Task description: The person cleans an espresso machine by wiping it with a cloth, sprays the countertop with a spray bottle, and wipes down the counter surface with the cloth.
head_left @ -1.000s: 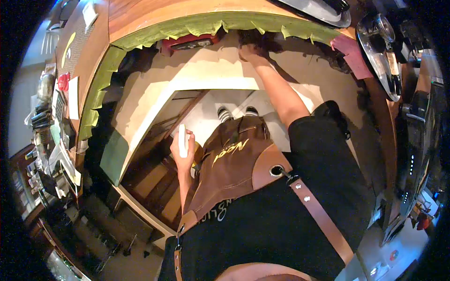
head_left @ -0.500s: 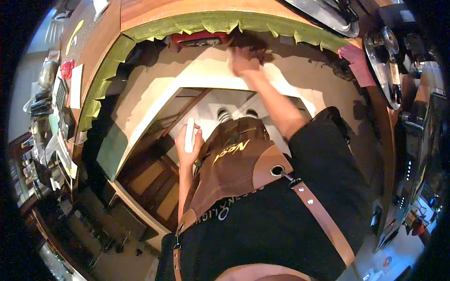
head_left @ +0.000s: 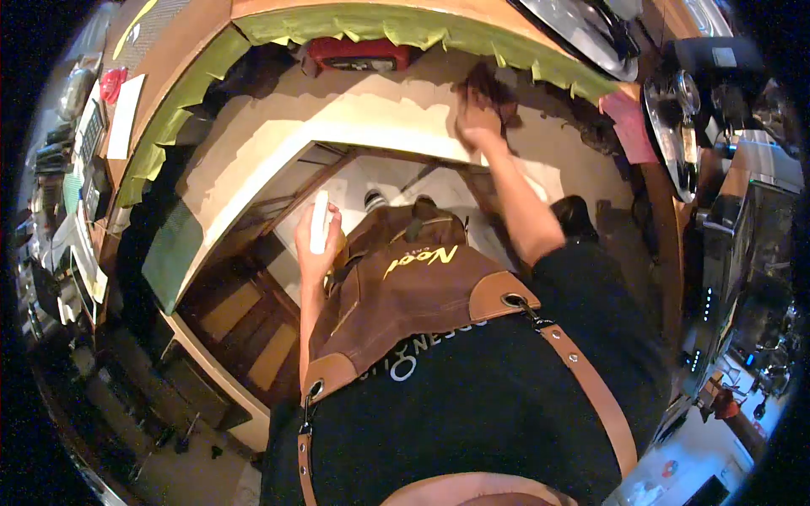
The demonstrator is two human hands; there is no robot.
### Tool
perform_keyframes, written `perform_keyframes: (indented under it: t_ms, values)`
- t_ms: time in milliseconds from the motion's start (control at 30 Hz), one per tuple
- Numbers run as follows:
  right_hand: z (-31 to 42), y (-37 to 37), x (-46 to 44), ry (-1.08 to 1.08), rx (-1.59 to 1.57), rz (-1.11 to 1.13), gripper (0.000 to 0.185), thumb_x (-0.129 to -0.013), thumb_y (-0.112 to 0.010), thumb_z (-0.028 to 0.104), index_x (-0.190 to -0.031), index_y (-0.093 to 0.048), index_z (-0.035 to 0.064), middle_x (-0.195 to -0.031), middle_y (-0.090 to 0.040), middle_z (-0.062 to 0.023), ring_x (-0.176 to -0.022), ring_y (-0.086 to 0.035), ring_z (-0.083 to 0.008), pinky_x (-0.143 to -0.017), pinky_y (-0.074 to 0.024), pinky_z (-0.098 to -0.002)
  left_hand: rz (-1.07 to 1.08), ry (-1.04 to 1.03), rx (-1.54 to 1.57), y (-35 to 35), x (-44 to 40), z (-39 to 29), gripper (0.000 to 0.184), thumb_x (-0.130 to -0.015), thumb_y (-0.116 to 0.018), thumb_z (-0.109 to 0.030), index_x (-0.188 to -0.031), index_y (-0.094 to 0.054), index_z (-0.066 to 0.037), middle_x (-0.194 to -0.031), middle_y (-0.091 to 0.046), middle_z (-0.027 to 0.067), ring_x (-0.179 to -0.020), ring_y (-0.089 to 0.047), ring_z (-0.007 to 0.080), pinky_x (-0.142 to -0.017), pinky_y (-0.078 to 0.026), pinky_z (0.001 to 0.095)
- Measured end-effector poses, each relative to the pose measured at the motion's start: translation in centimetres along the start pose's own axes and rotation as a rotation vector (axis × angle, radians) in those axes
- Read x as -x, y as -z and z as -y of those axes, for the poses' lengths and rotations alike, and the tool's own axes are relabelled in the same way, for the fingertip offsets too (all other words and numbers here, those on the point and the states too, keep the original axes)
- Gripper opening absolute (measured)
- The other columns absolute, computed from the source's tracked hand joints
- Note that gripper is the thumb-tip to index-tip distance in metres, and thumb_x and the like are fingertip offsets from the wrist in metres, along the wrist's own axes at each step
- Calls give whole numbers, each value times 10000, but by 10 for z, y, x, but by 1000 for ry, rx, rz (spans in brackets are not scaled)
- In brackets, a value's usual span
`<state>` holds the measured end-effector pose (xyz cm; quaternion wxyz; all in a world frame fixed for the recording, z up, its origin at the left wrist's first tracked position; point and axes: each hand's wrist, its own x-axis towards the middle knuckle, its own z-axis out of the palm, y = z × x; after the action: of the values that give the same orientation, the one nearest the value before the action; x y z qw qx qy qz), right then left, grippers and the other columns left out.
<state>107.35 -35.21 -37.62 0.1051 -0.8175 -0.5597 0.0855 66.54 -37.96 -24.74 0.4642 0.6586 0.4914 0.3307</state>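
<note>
1. Right hand [head_left: 479, 124] touches a dark cloth [head_left: 499, 95], it seems; grip unclear.
2. Left hand [head_left: 305, 242] clasps a white stick [head_left: 319, 221].
3. Cloth is on the shelf [head_left: 396, 105], near the red box [head_left: 359, 54].
4. Likely step: wiping; next stroke wants even pressure.

Warm light on pale shelf [head_left: 363, 105], jagged shadows; right hand [head_left: 479, 120] slightly soft; fisheye-bent edges, black speckled corners.

Beyond the left grip [head_left: 312, 260], a red box [head_left: 358, 56] and green fringe [head_left: 380, 24]; well left of it, a white card [head_left: 126, 116]; well right, a pink sheet [head_left: 627, 126].
</note>
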Motion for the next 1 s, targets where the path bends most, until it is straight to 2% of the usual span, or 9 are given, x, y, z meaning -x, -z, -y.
perform_keyframes:
  t_ms: [100, 300, 467, 600, 733, 800, 867, 933, 1000]
  values:
    - [18, 2, 32, 181, -6, -415, 575, -1038, -307, 366, -1500, -404, 37, -1491, -473, -224, -1367, -467, -382, -1183, -303, -465, -36, 0, -113, 4, 7, -6, 92, -903, -679, -86, -963, -642, -26, -761, -630, 32, -681, -565, 91, -621, -460, 266]
    - [-21, 10, -34, -172, -278, 431, 580, -1038, -299, 359, -1487, -415, 10, -1513, -461, -206, -1380, -454, -379, -1170, -330, -453, -56, 128, -72, 13, 11, -2, 104, -903, -677, -101, -980, -642, -41, -745, -639, 48, -654, -574, 109, -615, -471, 285]
    - [17, 15, 53, 205, 38, -255, 523, -1021, -333, 276, -1446, -438, -10, -1497, -445, -271, -1394, -432, -395, -1136, -372, -459, -122, -3, -111, 4, 12, 15, 96, -901, -678, -88, -972, -643, -34, -756, -634, 38, -655, -576, 116, -618, -476, 290]
    - [-16, 28, -16, -111, 49, 334, 487, -1015, -384, 334, -1375, -498, 27, -1335, -587, -236, -1226, -559, -444, -1039, -444, -544, -133, 85, 12, 3, 10, 7, 108, -900, -683, -94, -978, -646, -29, -779, -634, 39, -688, -579, 116, -642, -476, 288]
    - [14, 43, -7, -219, -91, 239, 491, -1013, -365, 313, -1372, -507, 11, -1362, -564, -257, -1234, -565, -434, -1045, -440, -546, -74, 145, 6, 7, 10, 5, 102, -908, -679, -95, -978, -650, -27, -790, -638, 44, -724, -583, 108, -674, -479, 285]
    - [1, 13, 28, 268, 184, -166, 563, -1003, -389, 282, -1451, -426, -56, -1510, -417, -276, -1392, -406, -425, -1162, -320, -513, -115, 27, -43, 5, 6, 10, 98, -909, -678, -94, -977, -649, -28, -786, -640, 40, -718, -580, 101, -673, -477, 281]
    - [-3, 22, 18, 94, 10, -59, 509, -1005, -387, 247, -1404, -466, -61, -1459, -468, -277, -1354, -452, -423, -1137, -362, -503, -188, -11, -43, 1, 10, 9, 97, -908, -682, -92, -973, -647, -28, -788, -637, 38, -715, -574, 98, -667, -473, 278]
    - [2, 62, -21, 51, 453, 604, 455, -984, -448, 225, -1348, -513, -40, -1404, -508, -280, -1316, -494, -402, -1104, -403, -485, -183, 90, -8, 1, 12, 11, 101, -909, -686, -93, -971, -643, -27, -796, -636, 39, -721, -569, 97, -671, -473, 276]
    - [-2, 42, -24, 12, 318, 528, 473, -975, -462, 233, -1368, -499, -28, -1418, -501, -265, -1326, -487, -393, -1114, -392, -486, -160, 157, 69, 4, 13, 3, 102, -910, -690, -94, -969, -638, -29, -791, -632, 33, -720, -566, 94, -673, -475, 276]
